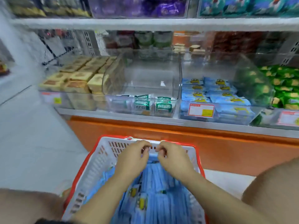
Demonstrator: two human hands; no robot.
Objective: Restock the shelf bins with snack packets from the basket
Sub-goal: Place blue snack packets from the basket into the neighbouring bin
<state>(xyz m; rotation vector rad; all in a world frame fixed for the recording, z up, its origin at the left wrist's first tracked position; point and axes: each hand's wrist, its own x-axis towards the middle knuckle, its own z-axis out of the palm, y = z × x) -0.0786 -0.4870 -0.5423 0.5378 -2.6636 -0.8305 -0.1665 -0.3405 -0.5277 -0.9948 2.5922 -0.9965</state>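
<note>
on the far shelf (113,114) we see tan packets (76,78) at left, a clear bin (145,75) holding a few green-and-white packets (152,105), a bin of blue packets (216,94), then green packets (284,88). near us, the white basket (103,160) holds blue snack packets (161,199). our left hand (134,160) and right hand (174,159) sit close together at its far end, fingers curled; we cannot tell whether they grip anything.

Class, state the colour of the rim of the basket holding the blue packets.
The basket has an orange-red rim; the head view shows it best.
</note>
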